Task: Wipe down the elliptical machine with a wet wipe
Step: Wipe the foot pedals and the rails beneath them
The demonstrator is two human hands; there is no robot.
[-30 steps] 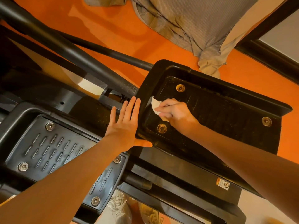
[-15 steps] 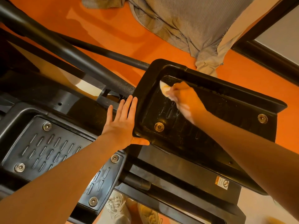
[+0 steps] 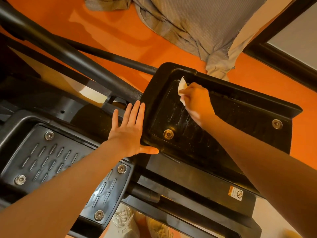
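Pinching wet wipe (image 3: pixel 182 86) at pedal (image 3: pixel 223 127) rim, right hand (image 3: pixel 197 102), left hand (image 3: pixel 130 133) fingers straight.

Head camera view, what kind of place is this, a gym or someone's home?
Probably a home room: the elliptical stands on an orange floor, with crumpled clothes on it and sneakers beneath.

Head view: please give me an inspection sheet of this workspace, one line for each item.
Surface: right pedal, black, ribbed, wet streaks near its upper corner.
Job's things: wet wipe, white, pressed on that corner; left pedal not touched.
Clutter: grey cloth on the orange floor; shoes below the frame.
Grippers: right hand holds the wipe; left hand flat, fingers straight, bracing the right pedal's edge.
Cables: nothing seen.
Surroundings: black frame bars; warning sticker.
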